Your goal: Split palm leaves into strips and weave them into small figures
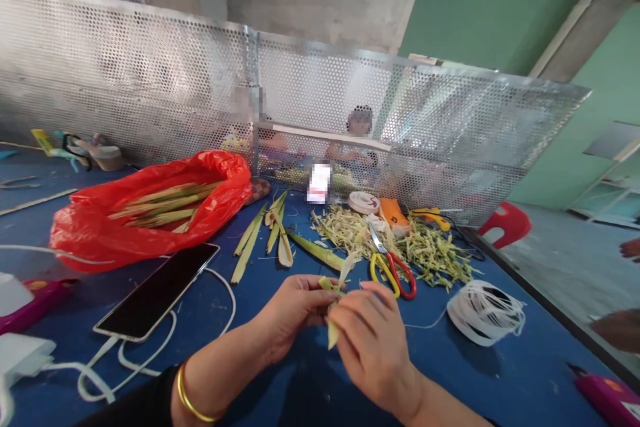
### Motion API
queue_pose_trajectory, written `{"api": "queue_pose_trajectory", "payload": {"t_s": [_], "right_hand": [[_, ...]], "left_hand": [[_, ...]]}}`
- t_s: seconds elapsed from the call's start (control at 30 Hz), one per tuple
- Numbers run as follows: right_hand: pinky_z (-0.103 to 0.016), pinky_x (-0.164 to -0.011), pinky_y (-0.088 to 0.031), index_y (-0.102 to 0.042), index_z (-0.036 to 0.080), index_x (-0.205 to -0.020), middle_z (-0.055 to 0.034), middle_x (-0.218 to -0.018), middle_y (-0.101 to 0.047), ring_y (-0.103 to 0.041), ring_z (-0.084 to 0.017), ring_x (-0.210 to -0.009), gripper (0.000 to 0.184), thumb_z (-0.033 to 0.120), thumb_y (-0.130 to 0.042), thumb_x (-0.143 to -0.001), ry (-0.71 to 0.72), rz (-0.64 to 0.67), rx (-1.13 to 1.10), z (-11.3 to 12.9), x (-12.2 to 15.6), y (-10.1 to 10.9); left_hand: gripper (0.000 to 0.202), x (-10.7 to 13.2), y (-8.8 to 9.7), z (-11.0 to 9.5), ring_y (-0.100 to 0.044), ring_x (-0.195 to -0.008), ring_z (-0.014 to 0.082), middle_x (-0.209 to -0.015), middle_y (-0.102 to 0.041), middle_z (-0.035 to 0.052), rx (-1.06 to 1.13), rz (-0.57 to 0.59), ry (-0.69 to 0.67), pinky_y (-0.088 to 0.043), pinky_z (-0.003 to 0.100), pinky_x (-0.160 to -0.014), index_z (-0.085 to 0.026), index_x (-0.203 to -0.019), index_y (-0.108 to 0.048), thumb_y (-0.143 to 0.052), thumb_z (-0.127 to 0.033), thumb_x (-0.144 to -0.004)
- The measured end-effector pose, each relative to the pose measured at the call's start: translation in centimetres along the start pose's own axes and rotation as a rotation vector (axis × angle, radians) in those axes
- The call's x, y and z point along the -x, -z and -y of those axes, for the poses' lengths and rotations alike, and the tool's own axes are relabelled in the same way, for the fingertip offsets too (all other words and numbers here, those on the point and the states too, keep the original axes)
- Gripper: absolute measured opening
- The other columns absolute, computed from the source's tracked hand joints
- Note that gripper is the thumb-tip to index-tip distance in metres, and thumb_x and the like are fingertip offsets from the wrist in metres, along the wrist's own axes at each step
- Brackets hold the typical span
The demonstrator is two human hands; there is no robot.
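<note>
My left hand point(293, 310), a gold bangle at its wrist, pinches a small folded piece of pale green husk point(346, 270) in front of me. Closed round the same piece from the right, my right hand point(373, 343) hides part of it, and a husk tip shows below its fingers. A thin white cord runs from the right hand to a coil of white cord point(483, 313). Just beyond the hands lie scissors point(387, 267) with one yellow and one red handle. Several loose husk leaves point(250, 243) are spread on the blue table point(270, 380).
A red plastic bag point(150, 247) with more husks sits left, near a phone point(157, 290) on a white cable. Husk shreds point(350, 233) are heaped behind the scissors, beside a roll of white tape point(364, 202). A perforated metal screen point(320, 80) stands behind; people sit beyond it.
</note>
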State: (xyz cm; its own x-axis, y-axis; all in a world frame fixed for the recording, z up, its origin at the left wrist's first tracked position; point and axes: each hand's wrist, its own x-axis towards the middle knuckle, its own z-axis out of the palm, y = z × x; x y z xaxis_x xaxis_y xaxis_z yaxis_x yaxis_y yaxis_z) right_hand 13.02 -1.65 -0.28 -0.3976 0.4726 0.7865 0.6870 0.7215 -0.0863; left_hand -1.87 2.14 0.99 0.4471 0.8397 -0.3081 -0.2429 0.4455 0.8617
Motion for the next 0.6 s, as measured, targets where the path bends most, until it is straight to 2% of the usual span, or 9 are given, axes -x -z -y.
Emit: {"api": "queue_pose_trajectory", "payload": {"t_s": [0.1, 0.17, 0.23, 0.3, 0.4, 0.6], "right_hand": [[-0.031, -0.071, -0.046, -0.057, 0.019, -0.074, -0.0028, -0.072, -0.062, -0.058, -0.016, -0.07, 0.013, 0.019, -0.051, -0.085, -0.445, -0.045, -0.266, -0.6, -0.6, 0.3], [-0.028, -0.06, -0.047, -0.054, 0.019, -0.069, -0.0019, -0.066, -0.06, -0.057, -0.016, -0.062, 0.018, 0.026, -0.053, -0.085, -0.735, 0.004, -0.502, -0.9, -0.9, 0.1], [-0.026, -0.053, -0.047, -0.051, 0.02, -0.067, 0.0003, -0.06, -0.058, -0.056, -0.014, -0.055, 0.021, 0.032, -0.054, -0.084, -0.949, 0.063, -0.732, -1.2, -1.0, -0.2], [-0.025, -0.048, -0.045, -0.05, 0.02, -0.067, 0.0022, -0.057, -0.056, -0.053, -0.013, -0.05, 0.022, 0.035, -0.056, -0.083, -1.059, 0.074, -0.863, -1.3, -1.0, -0.6], [-0.023, -0.041, -0.042, -0.05, 0.019, -0.067, 0.0041, -0.055, -0.053, -0.049, -0.011, -0.043, 0.024, 0.037, -0.058, -0.08, -1.11, 0.058, -0.889, -1.4, -1.1, -0.9], [-0.02, -0.037, -0.035, -0.052, 0.017, -0.065, 0.0055, -0.052, -0.052, -0.045, -0.007, -0.036, 0.025, 0.036, -0.061, -0.076, -1.239, -0.019, -0.979, -1.0, -1.4, -0.8]], "left_hand": [[0.025, 0.3, -0.2, -0.6, -0.062, -0.066, 0.0133, -0.076, -0.07, 0.0064, -0.097, 0.034, -0.014, -0.048, 0.026, -0.069, -0.012, -0.087, -0.071, -0.072, -0.027, -0.066], [0.023, 0.4, -0.2, -0.9, -0.063, -0.067, 0.0141, -0.075, -0.07, 0.0063, -0.142, 0.042, -0.026, -0.048, 0.026, -0.07, -0.013, -0.085, -0.071, -0.07, -0.029, -0.068], [0.022, 0.5, -0.2, -1.2, -0.064, -0.067, 0.0148, -0.074, -0.07, 0.0067, -0.171, 0.053, -0.038, -0.048, 0.026, -0.07, -0.013, -0.084, -0.071, -0.068, -0.029, -0.07], [0.022, 0.5, -0.2, -1.3, -0.065, -0.068, 0.0152, -0.074, -0.071, 0.0067, -0.194, 0.066, -0.045, -0.048, 0.026, -0.071, -0.013, -0.084, -0.071, -0.067, -0.029, -0.07], [0.023, 0.5, -0.3, -1.2, -0.065, -0.071, 0.0149, -0.075, -0.071, 0.0048, -0.247, 0.046, -0.052, -0.048, 0.026, -0.072, -0.014, -0.085, -0.07, -0.071, -0.029, -0.067], [0.034, -0.1, -0.2, -0.4, -0.064, -0.071, 0.0147, -0.075, -0.07, 0.0031, -0.308, -0.135, -0.16, -0.047, 0.025, -0.069, -0.015, -0.089, -0.068, -0.075, -0.033, -0.062]]}}
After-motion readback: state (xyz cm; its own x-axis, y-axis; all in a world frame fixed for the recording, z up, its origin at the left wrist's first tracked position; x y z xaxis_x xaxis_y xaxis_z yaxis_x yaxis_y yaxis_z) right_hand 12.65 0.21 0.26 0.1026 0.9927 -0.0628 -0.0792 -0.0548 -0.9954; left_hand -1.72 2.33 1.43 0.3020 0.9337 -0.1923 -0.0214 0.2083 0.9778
